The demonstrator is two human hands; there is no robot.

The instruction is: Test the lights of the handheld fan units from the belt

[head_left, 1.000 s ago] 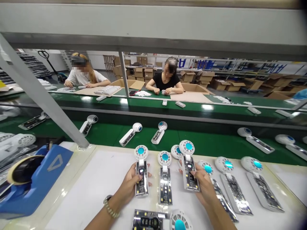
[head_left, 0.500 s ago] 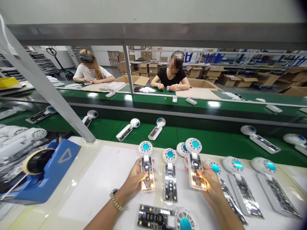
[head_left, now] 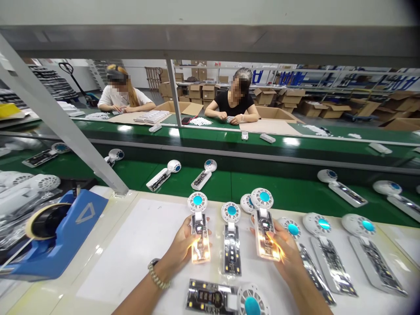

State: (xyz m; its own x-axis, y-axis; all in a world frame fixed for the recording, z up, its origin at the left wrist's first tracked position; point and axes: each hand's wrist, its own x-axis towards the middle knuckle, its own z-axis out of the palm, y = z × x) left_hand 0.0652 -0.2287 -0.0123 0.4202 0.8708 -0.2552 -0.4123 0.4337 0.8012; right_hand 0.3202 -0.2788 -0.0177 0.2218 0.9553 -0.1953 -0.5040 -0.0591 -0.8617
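Observation:
My left hand [head_left: 182, 243] is wrapped round a small device [head_left: 200, 236] with a round white head and a transparent body, its yellow lights lit. Another lit device [head_left: 265, 232] is gripped in my right hand [head_left: 286, 247], thumb on its face. Between my hands lies an unlit device [head_left: 232, 249], and nearer to me one lies sideways [head_left: 210, 296]. To the right of my right hand, several more rest on the white bench, among them one [head_left: 333, 264] with a blue-centred head. Part of another head [head_left: 246, 203] shows behind the right-held device.
A blue tape dispenser [head_left: 62, 236] and bagged white devices [head_left: 26, 192] are at the left. Beyond the bench, a green conveyor [head_left: 243, 183] carries devices. A slanted metal post [head_left: 75, 131] stands at left. Two people [head_left: 126, 96] [head_left: 234, 103] sit across, with cartons [head_left: 315, 109] behind.
The devices on the near green conveyor have shifted left. On the far one, two small white pieces have moved right. Both hands keep their devices, still lit; the view has shifted slightly.

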